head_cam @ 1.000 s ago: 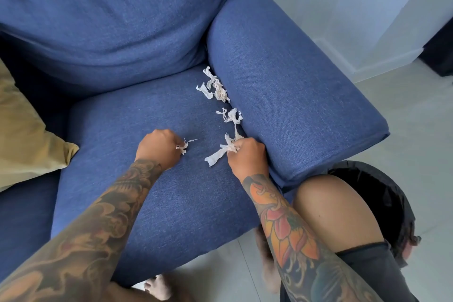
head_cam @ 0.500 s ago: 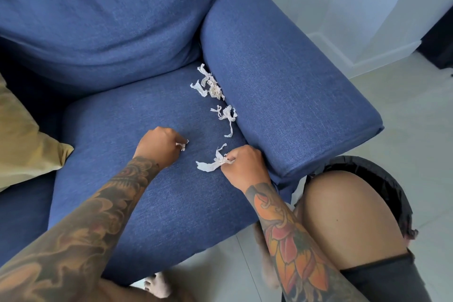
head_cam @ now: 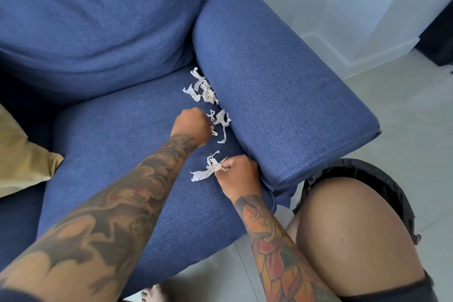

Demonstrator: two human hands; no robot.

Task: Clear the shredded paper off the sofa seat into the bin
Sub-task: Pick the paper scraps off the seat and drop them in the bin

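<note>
White shredded paper lies on the blue sofa seat (head_cam: 122, 154) along the armrest. A far clump of shreds (head_cam: 202, 89) sits near the back cushion; a nearer clump of shreds (head_cam: 221, 121) lies just right of my left hand (head_cam: 192, 126). That hand is fisted, with a small scrap showing at its fingers. My right hand (head_cam: 236, 174) pinches a bunch of paper strips (head_cam: 208, 170) that trail left over the seat. The black-lined bin (head_cam: 382, 179) stands on the floor right of the sofa, partly hidden behind my knee.
The blue armrest (head_cam: 282, 95) runs along the right of the seat. A tan cushion (head_cam: 22, 154) lies at the left. My bare knee (head_cam: 353, 233) is between the sofa front and the bin. Pale tiled floor (head_cam: 404, 110) lies to the right.
My left hand has moved up and right across the seat to the nearer clump of shreds. My right hand has stayed by the armrest, still holding its bunch of strips.
</note>
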